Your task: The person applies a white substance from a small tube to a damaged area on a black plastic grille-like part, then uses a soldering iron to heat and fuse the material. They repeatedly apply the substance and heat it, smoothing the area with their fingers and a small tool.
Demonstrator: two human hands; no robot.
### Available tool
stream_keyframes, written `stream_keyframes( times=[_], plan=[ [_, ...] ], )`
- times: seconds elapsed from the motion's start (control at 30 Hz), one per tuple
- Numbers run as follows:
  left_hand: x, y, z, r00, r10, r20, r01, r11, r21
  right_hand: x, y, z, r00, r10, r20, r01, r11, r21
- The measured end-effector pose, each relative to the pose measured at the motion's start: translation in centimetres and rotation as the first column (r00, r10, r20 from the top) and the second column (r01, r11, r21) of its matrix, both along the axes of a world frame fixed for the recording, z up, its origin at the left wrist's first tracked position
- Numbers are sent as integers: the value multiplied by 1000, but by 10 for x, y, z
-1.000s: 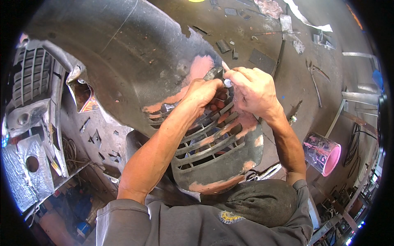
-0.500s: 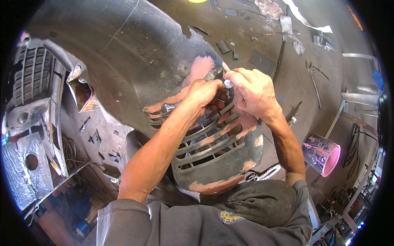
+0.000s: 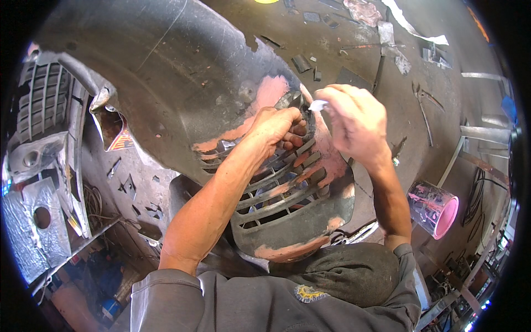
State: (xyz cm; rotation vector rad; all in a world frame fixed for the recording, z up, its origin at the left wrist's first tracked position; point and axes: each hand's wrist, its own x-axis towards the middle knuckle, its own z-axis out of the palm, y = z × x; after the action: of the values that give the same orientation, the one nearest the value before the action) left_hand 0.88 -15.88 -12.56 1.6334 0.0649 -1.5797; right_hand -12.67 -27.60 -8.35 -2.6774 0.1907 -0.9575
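Note:
A large dark plastic car bumper (image 3: 171, 72) with a slatted grille (image 3: 276, 191) lies before me, patched with pink filler. My left hand (image 3: 279, 130) is closed at the grille's upper edge, its fingertips curled in among the slats by a dark, ragged piece. What they pinch is hidden. Just right of it, my right hand (image 3: 357, 122) is raised, slightly blurred, closed around a small white nozzle-like piece (image 3: 318, 105) that sticks out toward the left hand. The rest of that piece is covered by my fingers. A pink-filled strip (image 3: 329, 157) runs below the right hand.
A pink-smeared can (image 3: 433, 209) lies tipped at the right. Dark scraps (image 3: 301, 63), pliers-like tools (image 3: 423, 113) and a crumpled plastic bag (image 3: 362, 11) are on the floor beyond. Another grille part (image 3: 44, 102) and a silver sheet with a hole (image 3: 36, 221) stand at the left.
My right hand has moved right, away from the left hand, taking the white piece with it. The left hand stays nearly where it was at the grille edge.

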Motion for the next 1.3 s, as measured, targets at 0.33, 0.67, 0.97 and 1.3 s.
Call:
stream_keyframes(
  times=[0.33, 0.67, 0.97, 1.3],
  plan=[
    [2, 1, -1, 1000, -5, -6, 5, 1000, -1, -13, -9, 5, 995, -53, 87, 14, 916, 401],
    [3, 0, 5, 999, -3, -41, 3, 1000, -3, -67, -45, -76, 938, -343, 41, 170, 562, 809],
    [4, 1, 5, 999, -13, -44, 13, 1000, -4, -77, -41, -93, 935, -354, 35, 175, 543, 821],
    [3, 1, 5, 999, -54, -2, 54, 999, 9, -26, -9, -32, 993, -29, 113, -52, 761, 647]
  ],
)
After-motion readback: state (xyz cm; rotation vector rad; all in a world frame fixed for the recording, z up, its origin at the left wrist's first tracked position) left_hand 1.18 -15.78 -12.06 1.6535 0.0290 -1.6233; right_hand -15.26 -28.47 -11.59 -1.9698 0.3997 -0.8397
